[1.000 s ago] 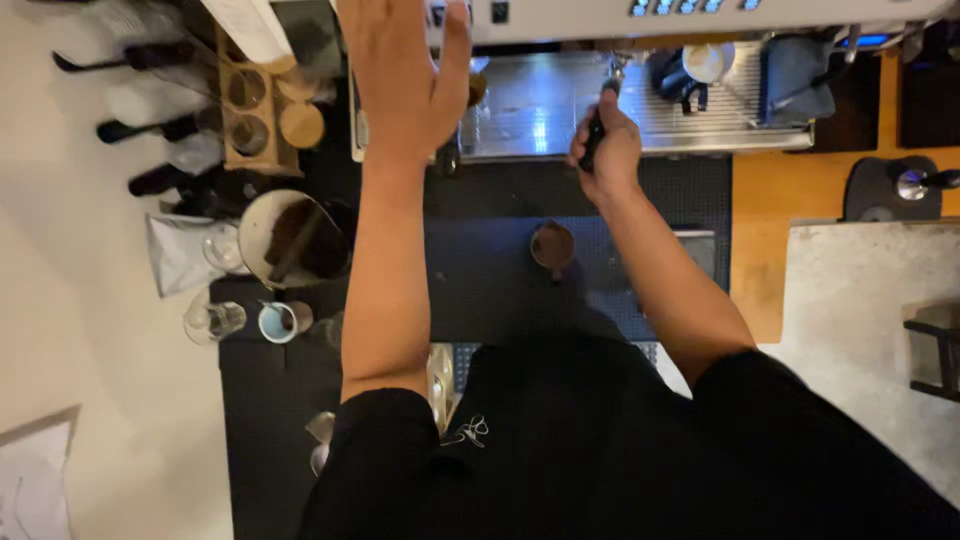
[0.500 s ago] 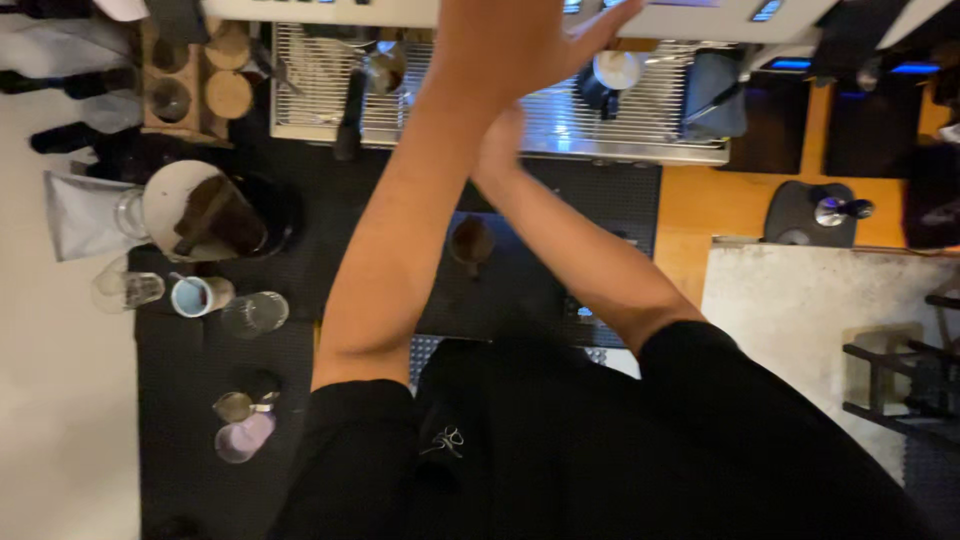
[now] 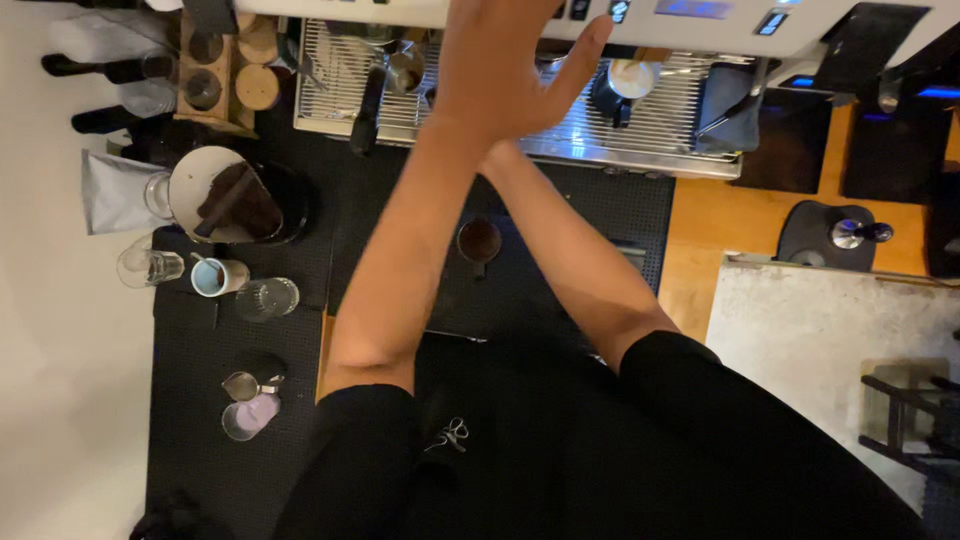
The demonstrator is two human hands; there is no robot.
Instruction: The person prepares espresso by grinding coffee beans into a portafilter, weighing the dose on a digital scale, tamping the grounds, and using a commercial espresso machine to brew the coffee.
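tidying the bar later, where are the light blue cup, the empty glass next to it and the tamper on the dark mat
light blue cup (image 3: 214, 277): head view, on its pale rim and inside.
empty glass (image 3: 267, 298): head view, on its round clear mouth.
tamper (image 3: 852, 233): head view, on its shiny metal top.

Left hand (image 3: 510, 65) spread flat over espresso machine (image 3: 700, 20).
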